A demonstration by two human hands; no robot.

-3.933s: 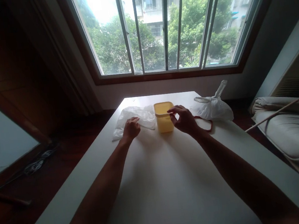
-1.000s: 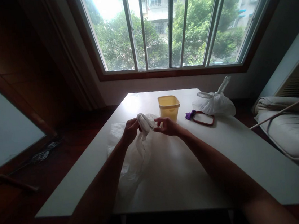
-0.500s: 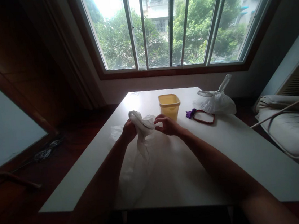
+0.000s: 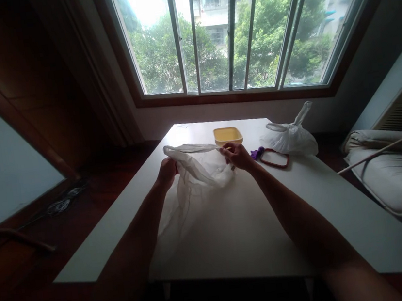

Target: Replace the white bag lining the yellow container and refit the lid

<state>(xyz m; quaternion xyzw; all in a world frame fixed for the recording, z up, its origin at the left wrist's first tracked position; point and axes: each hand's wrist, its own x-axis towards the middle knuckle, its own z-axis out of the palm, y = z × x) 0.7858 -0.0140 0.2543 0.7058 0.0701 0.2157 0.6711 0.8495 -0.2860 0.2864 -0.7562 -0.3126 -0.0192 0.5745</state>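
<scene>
A thin white plastic bag [image 4: 199, 170] is stretched between my two hands above the table, its upper edge pulled nearly level. My left hand [image 4: 167, 172] is closed on its left side. On the right, my right hand [image 4: 237, 156] pinches the bag's edge between thumb and fingers. The lower part of the bag trails down toward the near edge of the table. Just behind my right hand stands a yellow plastic bin [image 4: 227, 134]; the bag and hand cover most of its body.
The white table [image 4: 326, 213] spreads beneath my arms. To the right lie a reddish-brown rounded frame [image 4: 276, 164] and a purple bundle [image 4: 257, 153], beside a tied white plastic bag [image 4: 292, 137]. A window [image 4: 223, 35] is beyond the table.
My right hand has moved right and slightly up, taking hold of the bag's edge. The bunched bag is now spread wide between both hands, hiding more of the bin.
</scene>
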